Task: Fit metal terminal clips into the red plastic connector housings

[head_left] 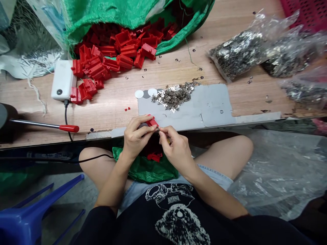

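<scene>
At the table's front edge, my left hand [136, 135] is closed around a red plastic housing [152, 121], its fingers wrapped over the sides. My right hand [176, 146] meets it from the right, thumb and forefinger pinched at the housing's near end. A small dark bit shows at those fingertips, too small to name, and something yellow peeks out below them. Just beyond the hands, a pile of small shiny metal pieces [176, 95] lies on a grey sheet [214, 102]. Below, a green bag [153, 173] in my lap holds more red parts [154, 156].
Red housings [125, 51] spill from a large green sack [102, 13] at the back. Clear bags of metal pieces [237, 51] lie at the right. A white power bank [63, 80] with a black cable and a red-tipped lever [68, 128] are at the left; a blue stool [22, 217] stands below.
</scene>
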Demonstrator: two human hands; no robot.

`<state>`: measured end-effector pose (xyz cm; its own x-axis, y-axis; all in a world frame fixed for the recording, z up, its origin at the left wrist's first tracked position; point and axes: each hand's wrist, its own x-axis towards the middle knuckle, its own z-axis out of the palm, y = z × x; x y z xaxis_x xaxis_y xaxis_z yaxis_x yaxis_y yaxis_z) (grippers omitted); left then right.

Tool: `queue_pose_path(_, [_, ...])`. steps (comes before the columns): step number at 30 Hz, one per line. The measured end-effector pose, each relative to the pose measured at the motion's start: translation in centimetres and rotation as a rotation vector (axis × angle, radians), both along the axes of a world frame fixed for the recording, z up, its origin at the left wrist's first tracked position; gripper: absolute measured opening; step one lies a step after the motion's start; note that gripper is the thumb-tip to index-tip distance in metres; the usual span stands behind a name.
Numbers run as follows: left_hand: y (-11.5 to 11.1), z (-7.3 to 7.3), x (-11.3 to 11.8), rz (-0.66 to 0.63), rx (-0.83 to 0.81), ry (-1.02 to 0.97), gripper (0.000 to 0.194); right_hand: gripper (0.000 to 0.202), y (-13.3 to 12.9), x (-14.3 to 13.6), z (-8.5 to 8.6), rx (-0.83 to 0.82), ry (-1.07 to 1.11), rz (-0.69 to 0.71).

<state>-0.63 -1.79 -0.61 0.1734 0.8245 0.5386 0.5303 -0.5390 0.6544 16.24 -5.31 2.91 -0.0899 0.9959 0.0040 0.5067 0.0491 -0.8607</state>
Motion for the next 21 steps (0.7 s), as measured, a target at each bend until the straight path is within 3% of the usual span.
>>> queue_pose_path(8, [-0.2, 0.3, 0.1, 0.015, 0.008, -0.01, 0.004, 0.023, -0.3, 1.0, -0.9, -0.132, 0.277, 0.026])
queue_pose_path(21, [-0.2, 0.4, 0.0, 0.007, 0.007, 0.018, 0.01, 0.013, 0.7, 0.8, 0.4, 0.054, -0.074, 0.151])
